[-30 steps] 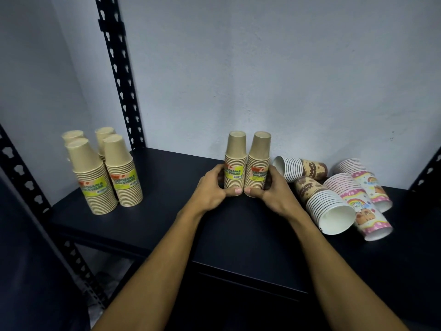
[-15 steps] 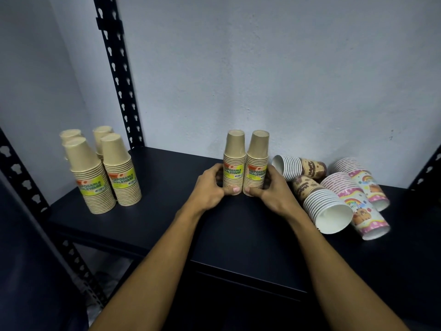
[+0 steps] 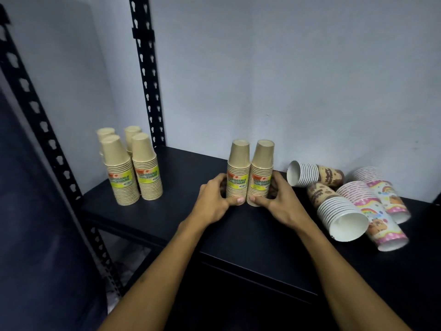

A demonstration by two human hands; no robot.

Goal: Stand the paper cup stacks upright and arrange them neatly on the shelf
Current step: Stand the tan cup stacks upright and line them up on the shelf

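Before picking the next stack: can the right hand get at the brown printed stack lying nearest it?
Probably yes. The right hand grips a kraft stack; the brown printed stack lies on its side just right of it, with bare shelf between.

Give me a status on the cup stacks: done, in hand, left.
Done: four kraft stacks stand upright at the shelf's left end. In hand: the left hand and right hand each grip one of two upright kraft stacks mid-shelf. Left: two brown-print stacks and two pink rainbow stacks lie on their sides at right.
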